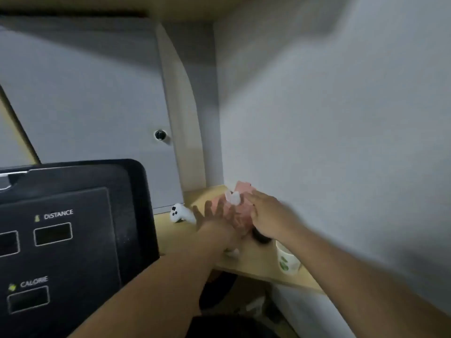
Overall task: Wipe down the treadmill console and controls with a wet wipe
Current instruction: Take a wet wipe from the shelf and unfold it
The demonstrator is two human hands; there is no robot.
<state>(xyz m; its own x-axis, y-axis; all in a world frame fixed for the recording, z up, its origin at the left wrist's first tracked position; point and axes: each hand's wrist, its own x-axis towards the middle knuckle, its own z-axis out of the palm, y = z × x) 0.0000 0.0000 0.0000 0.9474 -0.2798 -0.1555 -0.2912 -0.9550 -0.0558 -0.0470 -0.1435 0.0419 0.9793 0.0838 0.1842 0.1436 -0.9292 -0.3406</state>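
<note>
The black treadmill console (73,230) fills the lower left, with DISTANCE and CALORIE windows on its face. To its right, on a wooden shelf (253,262), stands a pink wet-wipe pack (240,211) with a white wipe (233,197) sticking out of its top. My left hand (214,218) has its fingers spread against the pack's left side. My right hand (266,215) lies over the pack's right side, fingertips near the white wipe. The view is blurred, so I cannot make out whether the right fingers pinch anything.
A small white object with black dots (181,213) lies on the shelf left of the pack. A white cup with green print (288,261) stands near the shelf's front edge. A grey wall (329,118) rises close on the right, and a door with a knob (160,134) sits behind.
</note>
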